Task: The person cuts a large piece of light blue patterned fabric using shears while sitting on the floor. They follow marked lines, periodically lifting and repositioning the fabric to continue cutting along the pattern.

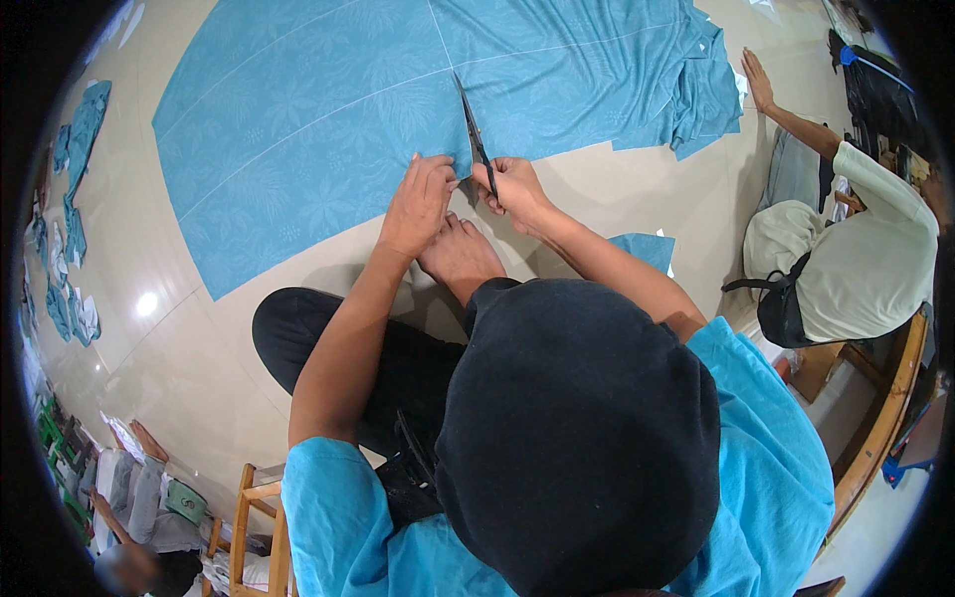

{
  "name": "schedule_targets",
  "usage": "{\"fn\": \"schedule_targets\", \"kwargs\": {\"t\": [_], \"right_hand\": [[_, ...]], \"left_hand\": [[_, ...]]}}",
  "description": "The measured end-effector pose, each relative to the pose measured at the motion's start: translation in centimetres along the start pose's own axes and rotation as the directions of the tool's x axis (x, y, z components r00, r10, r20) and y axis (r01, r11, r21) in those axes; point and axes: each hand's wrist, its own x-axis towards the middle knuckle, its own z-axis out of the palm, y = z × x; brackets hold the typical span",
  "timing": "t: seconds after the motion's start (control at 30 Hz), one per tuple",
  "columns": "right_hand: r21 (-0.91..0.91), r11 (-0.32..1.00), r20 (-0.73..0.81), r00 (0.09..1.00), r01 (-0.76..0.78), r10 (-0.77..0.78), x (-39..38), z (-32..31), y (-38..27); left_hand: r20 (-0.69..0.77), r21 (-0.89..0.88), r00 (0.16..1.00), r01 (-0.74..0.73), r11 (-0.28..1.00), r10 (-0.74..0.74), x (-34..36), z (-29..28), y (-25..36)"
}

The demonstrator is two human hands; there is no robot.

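A large sheet of blue leaf-patterned fabric (298, 129) lies on the floor, with pale lines drawn across it. At its near edge my right hand (515, 189) is closed round the handles of black scissors (471, 121). Their blades point away from me over the fabric, tips near where two pale lines cross. How far the blades are spread is hard to make out. Beside them, my left hand (420, 204) has its fingertips bent together on the fabric's edge, pinching it. A bare foot (463, 259) rests just below my left hand.
Fabric bunches in folds (704, 95) at the far right. A blue offcut (645, 251) lies by my right forearm; more scraps (85, 139) lie far left. A person in a pale shirt (856, 249) sits at right, and another person (149, 567) is at lower left near a wooden stool (247, 532).
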Motion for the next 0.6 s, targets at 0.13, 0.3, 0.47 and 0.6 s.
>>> {"fn": "schedule_targets", "kwargs": {"t": [0.13,0.3,0.47,0.6], "right_hand": [[0.0,1.0,-0.008,1.0,0.014,-0.014,0.4,0.1,0.1],[0.01,1.0,-0.007,1.0,0.018,-0.018,0.6,0.1,0.1],[0.016,1.0,-0.008,1.0,0.003,-0.003,0.9,-0.1,0.2],[0.015,1.0,-0.001,1.0,0.015,-0.015,1.1,-0.1,0.4]], "left_hand": [[0.01,0.0,1.0,0.002,1.0,-0.002,0.0,0.0,0.0],[0.007,-0.001,1.0,0.004,1.0,-0.004,0.0,0.0,-0.1],[0.015,-0.003,1.0,0.011,1.0,-0.011,-0.1,0.1,-0.1],[0.014,-0.001,1.0,-0.002,1.0,0.002,0.0,0.0,-0.2]]}}
